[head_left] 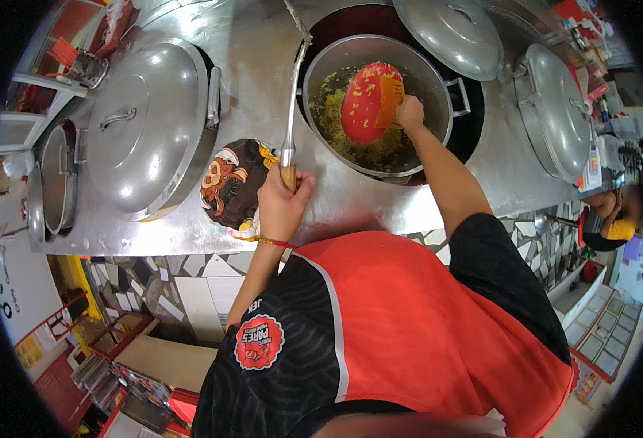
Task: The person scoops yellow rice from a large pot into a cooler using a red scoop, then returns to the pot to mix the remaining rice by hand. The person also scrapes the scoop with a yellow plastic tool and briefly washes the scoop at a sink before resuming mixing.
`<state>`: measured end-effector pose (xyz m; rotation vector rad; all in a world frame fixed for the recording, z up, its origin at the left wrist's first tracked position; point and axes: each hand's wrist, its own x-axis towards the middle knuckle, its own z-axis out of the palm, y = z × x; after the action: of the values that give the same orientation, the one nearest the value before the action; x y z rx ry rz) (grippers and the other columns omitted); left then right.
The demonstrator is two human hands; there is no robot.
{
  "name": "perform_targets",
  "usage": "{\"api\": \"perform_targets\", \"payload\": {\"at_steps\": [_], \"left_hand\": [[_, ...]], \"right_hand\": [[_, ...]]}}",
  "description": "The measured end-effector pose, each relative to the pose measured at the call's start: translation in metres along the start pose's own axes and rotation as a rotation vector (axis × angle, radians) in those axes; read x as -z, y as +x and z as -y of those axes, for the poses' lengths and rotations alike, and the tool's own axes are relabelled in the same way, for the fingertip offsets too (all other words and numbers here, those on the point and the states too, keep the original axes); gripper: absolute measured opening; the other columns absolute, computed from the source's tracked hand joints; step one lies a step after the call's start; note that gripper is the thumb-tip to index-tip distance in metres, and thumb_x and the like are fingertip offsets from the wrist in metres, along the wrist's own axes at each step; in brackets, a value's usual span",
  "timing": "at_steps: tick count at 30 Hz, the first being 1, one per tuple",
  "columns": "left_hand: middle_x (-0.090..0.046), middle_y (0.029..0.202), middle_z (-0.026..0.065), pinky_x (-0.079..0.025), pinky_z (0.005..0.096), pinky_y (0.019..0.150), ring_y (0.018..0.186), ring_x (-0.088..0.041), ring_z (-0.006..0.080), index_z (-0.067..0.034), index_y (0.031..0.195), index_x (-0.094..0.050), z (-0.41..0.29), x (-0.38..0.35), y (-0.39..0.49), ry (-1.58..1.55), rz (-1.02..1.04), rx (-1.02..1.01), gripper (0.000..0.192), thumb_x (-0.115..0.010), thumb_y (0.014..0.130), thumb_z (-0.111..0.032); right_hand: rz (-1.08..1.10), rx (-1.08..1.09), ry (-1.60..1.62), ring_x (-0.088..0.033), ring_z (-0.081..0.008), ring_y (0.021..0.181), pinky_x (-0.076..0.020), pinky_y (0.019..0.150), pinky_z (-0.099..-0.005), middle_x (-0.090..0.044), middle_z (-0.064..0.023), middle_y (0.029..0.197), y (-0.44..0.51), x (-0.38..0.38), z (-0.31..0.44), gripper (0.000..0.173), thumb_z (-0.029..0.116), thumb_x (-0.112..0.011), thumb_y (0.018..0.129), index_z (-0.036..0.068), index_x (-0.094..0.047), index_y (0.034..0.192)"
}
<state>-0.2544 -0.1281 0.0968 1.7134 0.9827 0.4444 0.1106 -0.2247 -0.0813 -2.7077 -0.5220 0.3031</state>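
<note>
My left hand (286, 202) is closed around the wooden handle (288, 178) of a long metal cooking utensil (294, 109). Food clings to its far part, and its tip runs out of view at the top. Over a large metal pot (377, 41), my right hand (410, 112) grips an orange slotted plastic piece (390, 98). That piece lies against a red oval plastic dish (360, 112) speckled with yellow bits; whether my fingers also hold the dish is unclear. Chopped yellowish food (332, 109) in oil or liquid covers the pot's bottom.
A lidded pot (141, 126) stands left on the steel counter (256, 93), beside a cloth with a cartoon bull (231, 183). A loose lid (453, 35) lies behind the cooking pot. Another lidded pot (557, 112) stands right. A person (611, 219) is at far right.
</note>
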Motion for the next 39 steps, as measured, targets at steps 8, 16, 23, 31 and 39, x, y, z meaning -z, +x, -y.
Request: {"api": "perform_targets", "payload": {"at_steps": [8,16,23,31,39], "left_hand": [[-0.067,0.076,0.0135,-0.051,0.0358,0.064,0.070,-0.068,0.0262,0.002,0.090,-0.056,-0.004,-0.038,0.039,-0.039,-0.035,-0.226,0.033,-0.077,0.081,-0.021],[-0.060,0.094,0.0103,-0.061,0.0313,0.061,0.076,-0.064,0.0168,0.003,0.102,-0.048,-0.028,-0.076,0.058,-0.401,0.079,-0.167,0.023,-0.067,0.090,-0.005],[-0.056,0.096,0.0086,-0.056,0.0280,0.061,0.081,-0.059,0.0156,0.004,0.115,-0.048,-0.030,-0.077,0.079,-0.085,-0.026,-0.308,0.037,-0.059,0.079,0.007],[-0.061,0.095,0.0240,-0.051,0.0411,0.076,0.087,-0.062,0.0371,0.006,0.113,-0.049,-0.051,-0.074,0.109,0.369,-0.232,-0.610,0.035,-0.057,0.080,-0.001],[-0.066,0.091,0.0272,-0.053,0.0444,0.071,0.086,-0.066,0.0429,0.002,0.124,-0.050,-0.122,-0.065,0.167,0.461,-0.136,-0.771,0.040,-0.061,0.086,-0.006]], "right_hand": [[-0.121,0.004,0.945,-0.070,-0.0217,0.083,-0.0559,0.072,-0.0367,-0.071,-0.0109,0.094,-0.119,0.127,0.034,0.021,0.010,-0.064,0.088,-0.003,-0.066,0.104],[-0.083,-0.162,1.536,-0.065,-0.0171,0.083,-0.0597,0.068,-0.0345,-0.067,-0.0063,0.094,-0.179,0.104,0.031,0.013,0.005,-0.060,0.091,0.002,-0.066,0.102],[-0.007,-0.101,1.462,-0.063,-0.0157,0.075,-0.0525,0.058,-0.0337,-0.067,-0.0059,0.093,-0.162,0.083,0.022,0.018,0.006,-0.063,0.087,0.003,-0.067,0.104],[0.484,0.056,1.354,-0.068,-0.0216,0.079,-0.0594,0.059,-0.0385,-0.068,-0.0093,0.098,-0.130,0.154,-0.019,0.034,0.019,-0.061,0.091,0.005,-0.060,0.121],[0.041,0.503,0.582,-0.067,-0.0207,0.077,-0.0544,0.068,-0.0344,-0.065,-0.0136,0.091,-0.077,0.208,-0.033,0.023,0.015,-0.061,0.092,0.001,-0.059,0.109]]}}
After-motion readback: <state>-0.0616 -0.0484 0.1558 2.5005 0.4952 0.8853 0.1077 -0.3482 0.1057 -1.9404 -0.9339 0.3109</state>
